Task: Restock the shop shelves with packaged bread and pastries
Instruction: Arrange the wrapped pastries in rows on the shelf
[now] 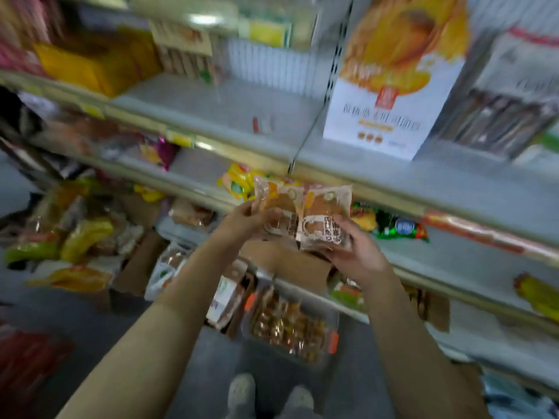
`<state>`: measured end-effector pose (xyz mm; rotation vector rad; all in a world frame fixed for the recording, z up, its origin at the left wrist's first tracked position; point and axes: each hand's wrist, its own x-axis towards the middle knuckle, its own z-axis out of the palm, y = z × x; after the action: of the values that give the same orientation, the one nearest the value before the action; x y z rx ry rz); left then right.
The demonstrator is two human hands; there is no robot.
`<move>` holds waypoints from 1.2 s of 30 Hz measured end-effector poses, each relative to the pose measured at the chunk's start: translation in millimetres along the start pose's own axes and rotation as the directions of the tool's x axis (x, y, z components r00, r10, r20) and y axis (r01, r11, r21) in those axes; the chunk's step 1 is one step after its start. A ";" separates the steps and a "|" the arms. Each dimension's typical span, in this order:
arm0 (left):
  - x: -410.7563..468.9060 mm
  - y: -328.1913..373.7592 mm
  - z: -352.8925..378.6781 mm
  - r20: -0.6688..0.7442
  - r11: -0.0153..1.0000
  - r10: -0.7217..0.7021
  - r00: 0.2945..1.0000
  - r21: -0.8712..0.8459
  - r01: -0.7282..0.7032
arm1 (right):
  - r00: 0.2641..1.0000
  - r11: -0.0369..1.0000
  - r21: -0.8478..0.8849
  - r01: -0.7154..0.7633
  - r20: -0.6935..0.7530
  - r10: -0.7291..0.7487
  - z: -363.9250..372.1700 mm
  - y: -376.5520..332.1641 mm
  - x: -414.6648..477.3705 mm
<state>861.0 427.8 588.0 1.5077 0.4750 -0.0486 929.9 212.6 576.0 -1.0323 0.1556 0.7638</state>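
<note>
The left hand [248,220] and right hand [357,258] each curl fingers round one of two clear bread packets [302,210], holding them side by side in mid-air just in front of the shelf edge [378,195], probably to square them up before setting them on the bare shelf [230,113].

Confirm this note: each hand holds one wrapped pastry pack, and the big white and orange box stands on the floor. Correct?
One slip. The head view shows the white and orange box standing on a shelf, not the floor. The rest holds: the left hand holds one pastry pack, the right hand the other pack.
</note>
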 end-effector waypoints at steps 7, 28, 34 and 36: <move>-30.2 82.3 -4.5 0.042 0.990 0.123 0.991 -0.066 -0.121 | 0.987 0.993 0.054 0.101 0.122 -0.107 39.4 -72.2 -18.5; -14.8 172.7 -113.8 0.079 0.949 0.295 0.952 -0.139 -0.283 | 0.949 0.957 0.108 0.268 0.141 -0.282 211.8 -94.2 17.8; 3.6 161.7 -178.3 0.178 0.894 0.328 0.928 -0.375 -0.245 | 0.924 0.919 0.214 0.331 0.122 -0.361 272.6 -66.5 44.7; 10.8 159.5 -191.7 0.133 0.878 0.330 0.935 -0.407 -0.252 | 0.920 0.915 0.215 0.341 0.124 -0.372 289.0 -59.2 50.8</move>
<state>870.0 627.9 736.9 1.1561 0.0799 0.1258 939.6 457.9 747.4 -0.7825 -0.1004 0.4843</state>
